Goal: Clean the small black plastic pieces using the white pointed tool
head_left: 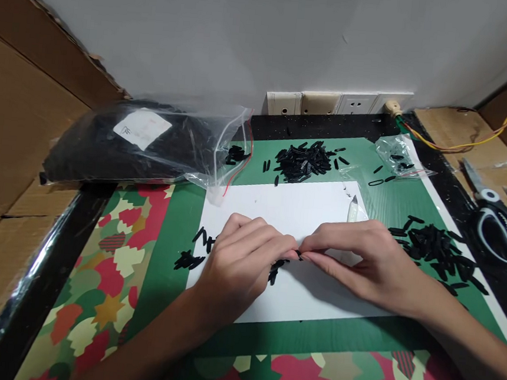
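Head view: left hand point(241, 260) and right hand point(362, 261) pinch one small black piece point(297, 255) between fingertips over white sheet point(287, 208) on desk point(179, 225). Three loose black-piece piles, one pair of scissors point(496, 226).

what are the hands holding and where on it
Both hands, left hand and right hand, pinch one small black piece between their fingertips over the white sheet; which part cannot be told.

Both hands point(300, 259) apparently pinching one black piece point(297, 255).
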Demonstrator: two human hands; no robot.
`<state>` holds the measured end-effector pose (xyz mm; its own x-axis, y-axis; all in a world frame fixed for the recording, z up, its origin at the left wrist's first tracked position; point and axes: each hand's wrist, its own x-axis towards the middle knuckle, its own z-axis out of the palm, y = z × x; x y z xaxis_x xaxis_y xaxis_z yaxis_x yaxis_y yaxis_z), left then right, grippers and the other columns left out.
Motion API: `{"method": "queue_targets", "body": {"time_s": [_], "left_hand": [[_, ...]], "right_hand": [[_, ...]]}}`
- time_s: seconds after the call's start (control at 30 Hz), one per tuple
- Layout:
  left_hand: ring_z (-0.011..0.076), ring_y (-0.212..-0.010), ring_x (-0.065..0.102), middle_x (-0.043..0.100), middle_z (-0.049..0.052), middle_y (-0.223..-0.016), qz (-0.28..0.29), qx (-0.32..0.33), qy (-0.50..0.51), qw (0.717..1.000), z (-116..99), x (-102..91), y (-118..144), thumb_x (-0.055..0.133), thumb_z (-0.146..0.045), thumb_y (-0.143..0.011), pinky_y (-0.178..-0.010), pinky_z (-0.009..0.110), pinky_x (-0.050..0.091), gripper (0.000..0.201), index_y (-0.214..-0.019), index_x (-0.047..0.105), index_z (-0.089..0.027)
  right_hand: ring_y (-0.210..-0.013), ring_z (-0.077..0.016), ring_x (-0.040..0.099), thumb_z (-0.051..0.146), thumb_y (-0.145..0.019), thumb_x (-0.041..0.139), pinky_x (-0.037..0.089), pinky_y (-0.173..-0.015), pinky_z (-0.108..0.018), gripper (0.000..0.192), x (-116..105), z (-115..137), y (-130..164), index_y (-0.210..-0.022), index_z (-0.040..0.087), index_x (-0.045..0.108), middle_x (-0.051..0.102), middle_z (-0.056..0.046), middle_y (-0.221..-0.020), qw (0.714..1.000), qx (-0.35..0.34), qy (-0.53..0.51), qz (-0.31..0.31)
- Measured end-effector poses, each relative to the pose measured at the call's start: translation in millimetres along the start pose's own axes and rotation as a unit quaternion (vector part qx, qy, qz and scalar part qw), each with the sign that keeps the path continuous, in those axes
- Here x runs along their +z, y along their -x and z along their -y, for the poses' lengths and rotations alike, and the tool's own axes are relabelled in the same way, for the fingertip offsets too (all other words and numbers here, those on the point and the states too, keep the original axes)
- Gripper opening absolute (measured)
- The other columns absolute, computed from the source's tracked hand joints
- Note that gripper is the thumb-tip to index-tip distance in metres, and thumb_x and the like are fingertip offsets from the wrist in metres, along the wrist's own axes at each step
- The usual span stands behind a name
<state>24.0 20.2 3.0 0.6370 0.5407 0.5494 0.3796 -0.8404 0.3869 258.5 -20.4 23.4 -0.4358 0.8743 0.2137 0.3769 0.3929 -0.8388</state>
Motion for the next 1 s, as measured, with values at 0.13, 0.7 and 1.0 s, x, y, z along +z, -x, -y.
{"method": "queue_targets", "body": {"time_s": [0.13,0.7,1.0], "left_hand": [[0.0141,-0.067,0.057,0.074,-0.002,-0.075,0.023,-0.011,-0.019,1.0,-1.2,1.8,0.9,0.058,-0.011,-0.107,-0.073,0.035,0.035,0.019,-0.093,0.068,-0.021],[0.0118,-0.074,0.06,0.07,-0.006,-0.079,-0.009,-0.229,0.175,0.957,-12.7,-8.2,-4.8,0.06,-0.018,-0.108,-0.082,0.032,0.041,0.024,-0.087,0.069,-0.022],[0.0138,-0.075,0.058,0.07,-0.004,-0.078,0.008,-0.257,0.218,0.941,-12.9,-7.3,-4.4,0.056,-0.024,-0.111,-0.081,0.032,0.043,0.03,-0.085,0.071,-0.022]], "right_hand": [[-0.069,-0.0123,0.064,0.016,-0.104,0.066,0.047,-0.064,-0.027,0.016,4.7,-2.9,-0.8,-0.105,0.014,0.082,0.077,-0.002,-0.084,1.0,-0.004,0.004,-0.012],[-0.08,-0.017,0.077,0.025,-0.102,0.073,0.06,-0.068,-0.025,0.01,10.9,1.8,-3.1,-0.1,0.02,0.081,0.084,-0.003,-0.091,0.984,0.099,-0.1,-0.106],[-0.073,-0.0163,0.075,0.026,-0.101,0.074,0.057,-0.069,-0.026,0.012,9.4,7.1,-6.6,-0.093,0.02,0.081,0.082,-0.002,-0.081,0.973,0.13,-0.169,-0.086]]}}
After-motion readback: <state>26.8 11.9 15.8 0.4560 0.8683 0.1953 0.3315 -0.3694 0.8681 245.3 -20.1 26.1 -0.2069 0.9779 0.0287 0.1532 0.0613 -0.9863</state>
